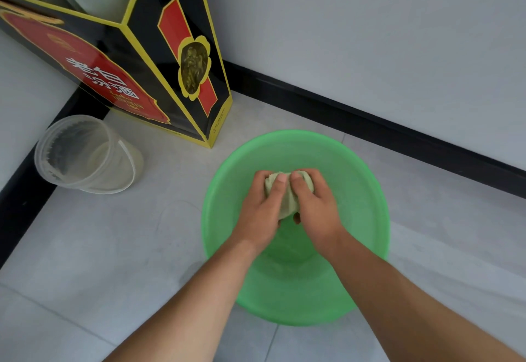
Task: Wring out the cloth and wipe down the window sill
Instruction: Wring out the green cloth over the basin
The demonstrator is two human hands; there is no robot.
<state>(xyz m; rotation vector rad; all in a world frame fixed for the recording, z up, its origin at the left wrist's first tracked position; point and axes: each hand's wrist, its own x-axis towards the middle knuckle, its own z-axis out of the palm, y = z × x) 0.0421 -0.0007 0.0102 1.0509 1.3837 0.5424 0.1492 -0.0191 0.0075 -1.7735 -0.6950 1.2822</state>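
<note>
Left hand [260, 208]: centre frame, fingers curled tight round the cloth's left side.
Cloth [287, 203]: bunched wad between both hands, equally near each; long axis unclear.
Right hand [317, 208]: grips the right side, thumbs touching.
Basin [361, 191]: directly beneath.

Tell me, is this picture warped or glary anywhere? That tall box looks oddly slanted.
Head view: the wide lens stretches the edges, so the black box seems to lean; head view, light is soft and even, just a faint shadow in the green basin below the cloth; head view, a pale sheen sits on the box's glossy faces; nothing looks blurred.
</note>
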